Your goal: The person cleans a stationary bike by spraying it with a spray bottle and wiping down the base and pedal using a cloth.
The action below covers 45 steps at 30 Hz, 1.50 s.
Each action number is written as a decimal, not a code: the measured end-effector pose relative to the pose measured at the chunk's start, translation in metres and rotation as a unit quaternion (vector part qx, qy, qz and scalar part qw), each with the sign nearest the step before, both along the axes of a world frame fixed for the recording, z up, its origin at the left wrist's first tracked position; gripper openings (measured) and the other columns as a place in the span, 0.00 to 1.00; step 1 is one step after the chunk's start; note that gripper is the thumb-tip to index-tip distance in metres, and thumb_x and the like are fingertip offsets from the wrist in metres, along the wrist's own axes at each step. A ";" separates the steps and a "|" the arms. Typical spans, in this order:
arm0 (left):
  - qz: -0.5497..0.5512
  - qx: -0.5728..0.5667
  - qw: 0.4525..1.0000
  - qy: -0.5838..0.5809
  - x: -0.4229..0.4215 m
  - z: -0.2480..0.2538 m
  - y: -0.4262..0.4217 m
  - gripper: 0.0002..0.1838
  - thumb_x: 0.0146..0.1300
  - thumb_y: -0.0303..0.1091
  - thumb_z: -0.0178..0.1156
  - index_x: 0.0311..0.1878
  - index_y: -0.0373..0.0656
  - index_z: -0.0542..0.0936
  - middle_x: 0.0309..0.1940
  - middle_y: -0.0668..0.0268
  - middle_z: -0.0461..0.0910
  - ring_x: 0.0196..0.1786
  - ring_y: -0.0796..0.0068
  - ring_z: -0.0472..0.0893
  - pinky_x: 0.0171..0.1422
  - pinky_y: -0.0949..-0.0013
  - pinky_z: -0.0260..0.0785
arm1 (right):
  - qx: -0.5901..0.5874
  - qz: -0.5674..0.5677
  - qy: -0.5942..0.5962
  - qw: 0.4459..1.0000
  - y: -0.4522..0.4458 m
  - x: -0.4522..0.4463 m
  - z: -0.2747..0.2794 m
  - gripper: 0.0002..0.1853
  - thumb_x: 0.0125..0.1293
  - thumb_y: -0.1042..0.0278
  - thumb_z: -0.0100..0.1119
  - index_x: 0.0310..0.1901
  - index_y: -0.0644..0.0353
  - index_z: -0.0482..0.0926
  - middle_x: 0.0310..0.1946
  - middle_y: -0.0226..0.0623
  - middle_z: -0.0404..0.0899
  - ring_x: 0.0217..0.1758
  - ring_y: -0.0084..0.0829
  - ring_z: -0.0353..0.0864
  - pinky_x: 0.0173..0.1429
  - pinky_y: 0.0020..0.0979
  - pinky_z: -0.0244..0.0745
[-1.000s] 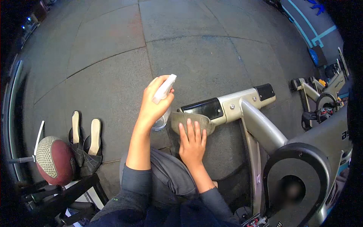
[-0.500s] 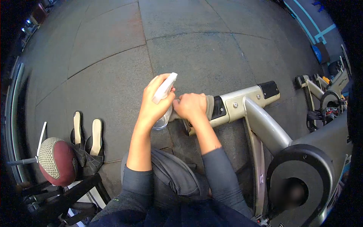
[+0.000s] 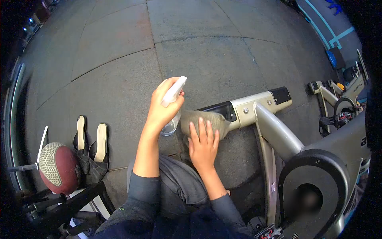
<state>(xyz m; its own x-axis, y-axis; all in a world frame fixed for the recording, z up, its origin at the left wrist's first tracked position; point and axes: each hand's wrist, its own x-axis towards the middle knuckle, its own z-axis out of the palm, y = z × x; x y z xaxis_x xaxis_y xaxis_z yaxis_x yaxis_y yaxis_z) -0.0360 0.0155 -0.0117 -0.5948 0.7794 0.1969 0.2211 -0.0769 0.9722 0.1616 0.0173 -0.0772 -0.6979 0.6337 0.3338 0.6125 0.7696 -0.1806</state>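
Note:
My left hand (image 3: 161,109) is wrapped round a spray bottle (image 3: 174,92) with a white trigger head. The bottle's clear base shows below the hand, close to the floor. My right hand (image 3: 204,147) lies with fingers stretched out flat on a grey-green cloth (image 3: 185,122). That cloth is pressed against the near side of the exercise bike's base bar (image 3: 243,113), at its left end. The bar is cream-coloured with black end pieces and bolts. The palm hides part of the cloth, which is slightly blurred.
On the right rises the bike's frame (image 3: 280,129) with its round black housing (image 3: 318,183). A pair of slip-on shoes (image 3: 101,143) and a maroon-and-beige ball (image 3: 61,169) are at left. Another bike (image 3: 344,105) stands at far right. Dark rubber tiles (image 3: 191,59) cover the floor.
My right hand has gone from gripping the cloth round the top of the bar to lying flat on it, lower on the near side. My left hand and the bottle stay put.

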 end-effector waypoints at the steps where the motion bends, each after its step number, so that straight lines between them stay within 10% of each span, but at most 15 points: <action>1: -0.001 -0.001 1.000 0.008 -0.001 -0.001 0.000 0.20 0.57 0.21 0.59 0.55 0.36 0.77 0.40 0.66 0.80 0.44 0.78 0.82 0.52 0.72 0.74 | 0.014 0.006 -0.003 1.000 -0.002 0.012 -0.013 0.29 0.67 0.60 0.59 0.70 0.37 0.69 0.75 0.30 0.60 0.78 0.38 0.57 0.77 0.51 0.51; 13: -0.004 0.011 1.000 0.023 0.000 0.001 0.000 0.20 0.56 0.22 0.58 0.54 0.36 0.78 0.41 0.65 0.80 0.44 0.77 0.81 0.51 0.72 0.74 | -0.015 0.039 -0.017 0.999 0.030 -0.029 0.018 0.35 0.53 0.62 0.68 0.66 0.42 0.73 0.70 0.33 0.68 0.74 0.38 0.63 0.77 0.52 0.51; 18: 0.013 -0.015 1.000 0.020 0.001 0.005 0.001 0.20 0.56 0.22 0.58 0.54 0.37 0.78 0.40 0.66 0.80 0.44 0.78 0.82 0.51 0.72 0.74 | -0.079 0.039 -0.107 0.990 0.068 -0.077 0.031 0.14 0.50 0.57 0.69 0.37 0.53 0.86 0.43 0.40 0.86 0.54 0.37 0.81 0.67 0.45 0.63; 22: 0.004 0.000 1.000 0.018 -0.001 0.001 0.002 0.21 0.56 0.21 0.58 0.55 0.37 0.78 0.40 0.66 0.81 0.44 0.78 0.82 0.51 0.72 0.74 | -0.162 0.016 -0.212 0.964 0.086 -0.098 0.037 0.14 0.52 0.53 0.67 0.35 0.53 0.86 0.33 0.35 0.86 0.41 0.39 0.85 0.56 0.41 0.67; 31: -0.006 0.002 1.000 0.007 -0.002 0.001 -0.001 0.21 0.56 0.21 0.58 0.55 0.37 0.77 0.40 0.66 0.81 0.45 0.78 0.82 0.52 0.72 0.73 | -0.014 0.003 -0.002 1.000 0.031 -0.042 0.026 0.34 0.59 0.57 0.65 0.68 0.54 0.70 0.71 0.42 0.66 0.75 0.41 0.63 0.77 0.50 0.53; 45: -0.035 -0.023 0.999 -0.002 0.001 0.006 -0.003 0.22 0.56 0.20 0.58 0.57 0.37 0.77 0.41 0.66 0.81 0.46 0.78 0.81 0.53 0.72 0.73 | -0.018 -0.038 0.039 0.998 0.077 0.010 0.020 0.28 0.68 0.52 0.54 0.68 0.51 0.72 0.72 0.40 0.66 0.75 0.43 0.61 0.79 0.52 0.47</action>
